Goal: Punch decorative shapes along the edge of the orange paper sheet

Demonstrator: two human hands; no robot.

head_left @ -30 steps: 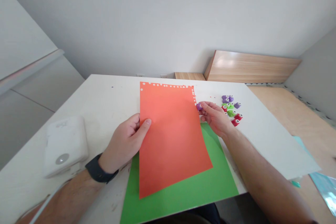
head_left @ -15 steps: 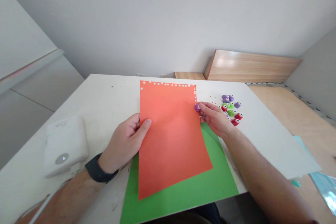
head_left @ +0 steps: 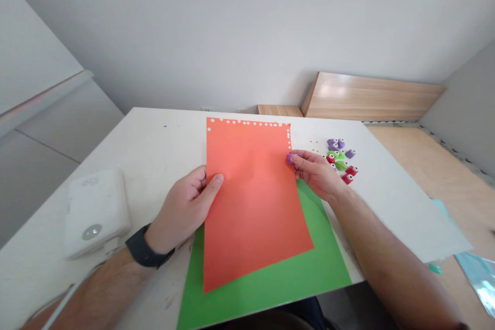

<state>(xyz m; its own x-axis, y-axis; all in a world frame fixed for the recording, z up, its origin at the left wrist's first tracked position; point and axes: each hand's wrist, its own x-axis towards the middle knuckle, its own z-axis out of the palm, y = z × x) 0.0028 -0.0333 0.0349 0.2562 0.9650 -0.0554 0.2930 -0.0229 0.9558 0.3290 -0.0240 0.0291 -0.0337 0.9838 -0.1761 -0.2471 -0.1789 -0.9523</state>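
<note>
An orange sheet of paper (head_left: pixel 251 206) is held up off the table, with small punched shapes along its top edge and down the upper right edge. My left hand (head_left: pixel 189 198) grips the sheet's left edge, thumb on the front and fingers behind. On the right edge sits a small purple craft punch (head_left: pixel 291 158), pinched between the thumb and fingers of my right hand (head_left: pixel 315 172). Beneath the orange sheet lies a green sheet (head_left: pixel 270 289), partly hidden. Several purple, green and red craft punches (head_left: pixel 341 165) are clustered just beyond my right hand.
A white box-shaped device (head_left: pixel 96 211) with a cable stands at the left of the white table (head_left: pixel 154 149). Tiny paper bits (head_left: pixel 314 147) lie near the punches. To the right are a wooden surface (head_left: pixel 406 160) and a teal plastic packet (head_left: pixel 479 278).
Almost nothing differs. The purple punch stays at the sheet's right edge, and my right thumb has shifted slightly over it.
</note>
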